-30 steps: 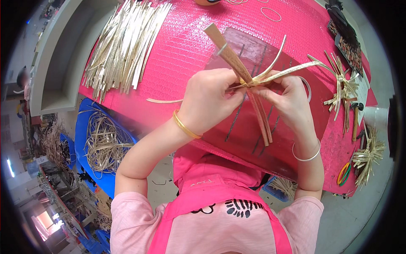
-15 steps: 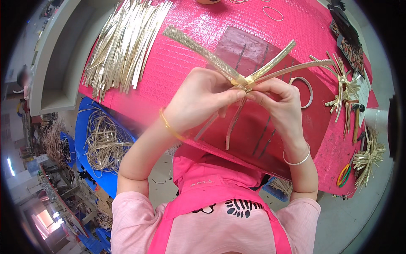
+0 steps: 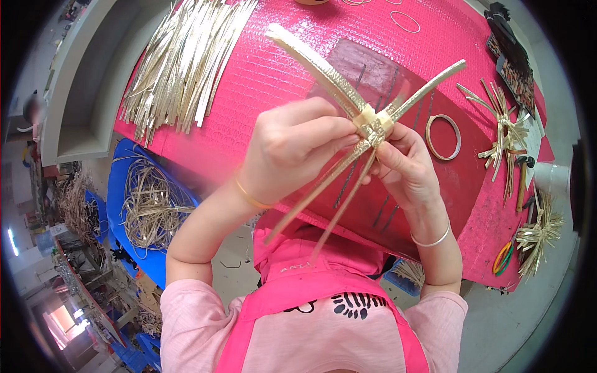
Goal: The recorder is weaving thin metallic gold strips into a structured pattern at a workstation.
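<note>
A woven knot of gold strips (image 3: pixel 374 132) is held up over the dark red mat (image 3: pixel 429 205), its long ends spreading away in several directions. My left hand (image 3: pixel 295 146) pinches it from the left, fingertips at the crossing. On the other side my right hand (image 3: pixel 407 163) grips the lower right of the crossing, with the thumb in front and the fingers partly behind. Two strip ends hang down between my forearms, and others point up and outward. A pale yellow piece, perhaps tape, shows at the top of the crossing.
Many flat gold strips (image 3: pixel 180 68) lie at the table's far left. Beside my right hand rests a tape roll (image 3: pixel 443 137). Bundled gold strip pieces (image 3: pixel 504 130), a hammer (image 3: pixel 524 180) and coloured bands (image 3: pixel 504 258) are at right. A blue bin (image 3: pixel 118 193) of tangled strips stands left.
The woven piece has turned and tipped, so its crossing now faces up and its lower ends reach nearer my body. My right hand has shifted lower along its edge.
</note>
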A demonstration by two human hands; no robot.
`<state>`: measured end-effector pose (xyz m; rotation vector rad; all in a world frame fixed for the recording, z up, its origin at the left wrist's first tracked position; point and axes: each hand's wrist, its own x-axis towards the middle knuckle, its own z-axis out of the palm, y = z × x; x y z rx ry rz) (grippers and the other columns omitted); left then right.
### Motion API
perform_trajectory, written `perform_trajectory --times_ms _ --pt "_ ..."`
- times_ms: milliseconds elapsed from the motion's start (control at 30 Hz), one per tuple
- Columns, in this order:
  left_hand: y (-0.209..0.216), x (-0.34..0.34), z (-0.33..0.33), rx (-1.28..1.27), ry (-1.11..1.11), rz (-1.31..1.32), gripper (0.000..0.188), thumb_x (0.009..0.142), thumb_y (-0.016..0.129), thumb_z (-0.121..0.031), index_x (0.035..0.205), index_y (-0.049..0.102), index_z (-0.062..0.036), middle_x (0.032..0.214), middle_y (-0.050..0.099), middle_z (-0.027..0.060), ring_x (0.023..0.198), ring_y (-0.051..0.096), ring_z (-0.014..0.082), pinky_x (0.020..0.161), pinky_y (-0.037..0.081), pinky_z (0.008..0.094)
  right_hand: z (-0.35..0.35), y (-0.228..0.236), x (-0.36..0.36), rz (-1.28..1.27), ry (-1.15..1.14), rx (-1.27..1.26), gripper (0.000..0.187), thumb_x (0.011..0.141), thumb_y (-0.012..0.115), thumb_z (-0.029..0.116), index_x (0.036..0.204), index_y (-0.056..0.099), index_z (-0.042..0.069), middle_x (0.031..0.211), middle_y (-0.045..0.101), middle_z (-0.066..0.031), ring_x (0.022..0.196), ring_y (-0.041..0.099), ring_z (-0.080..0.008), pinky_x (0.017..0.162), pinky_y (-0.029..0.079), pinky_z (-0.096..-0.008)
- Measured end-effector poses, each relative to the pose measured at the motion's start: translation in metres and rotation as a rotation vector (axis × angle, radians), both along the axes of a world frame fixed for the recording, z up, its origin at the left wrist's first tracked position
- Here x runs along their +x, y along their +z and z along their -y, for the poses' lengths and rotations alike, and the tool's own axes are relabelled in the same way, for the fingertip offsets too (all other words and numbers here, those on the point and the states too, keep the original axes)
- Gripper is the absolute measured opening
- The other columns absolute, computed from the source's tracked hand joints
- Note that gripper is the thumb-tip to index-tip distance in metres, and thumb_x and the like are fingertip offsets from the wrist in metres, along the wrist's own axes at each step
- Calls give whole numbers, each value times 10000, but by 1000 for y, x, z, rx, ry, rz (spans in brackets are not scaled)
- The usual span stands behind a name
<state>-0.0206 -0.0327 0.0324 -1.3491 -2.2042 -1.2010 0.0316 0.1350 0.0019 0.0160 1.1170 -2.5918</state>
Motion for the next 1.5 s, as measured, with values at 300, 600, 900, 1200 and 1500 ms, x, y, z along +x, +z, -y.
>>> perform_trajectory --times_ms 300,600,900,1200,1500 --pt "12 21 -7 332 45 1219 147 747 568 -50 825 586 73 733 609 92 678 559 99 613 463 209 4 17 6 -263 -235 540 115 747 577 45 819 544 -38 753 575 -68 665 546 -98 600 446 -209" --pt "15 10 -7 -166 112 677 92 732 592 -49 743 571 39 656 585 79 525 554 103 473 437 186 1 14 7 -441 -424 867 112 688 600 -32 792 557 -34 709 554 -62 622 538 -93 541 425 -202" --pt "-2 20 -33 595 171 1194 145 766 568 -91 786 550 51 610 559 64 475 511 76 417 397 166 10 10 3 -452 -547 819 99 727 573 -3 816 552 -38 730 559 -77 618 524 -88 533 424 -217" --pt "7 4 -24 248 34 1216 244 699 609 -22 885 522 110 826 550 126 571 564 122 466 466 213 -12 13 0 -101 -244 397 207 761 550 30 948 542 -58 829 594 -89 712 563 -103 593 457 -196" --pt "10 -1 -22 41 20 1325 126 729 588 -74 785 584 38 654 580 62 479 536 107 404 400 189 -18 17 0 -9 -188 515 181 749 580 75 875 547 -50 797 590 -93 691 558 -104 577 456 -195"
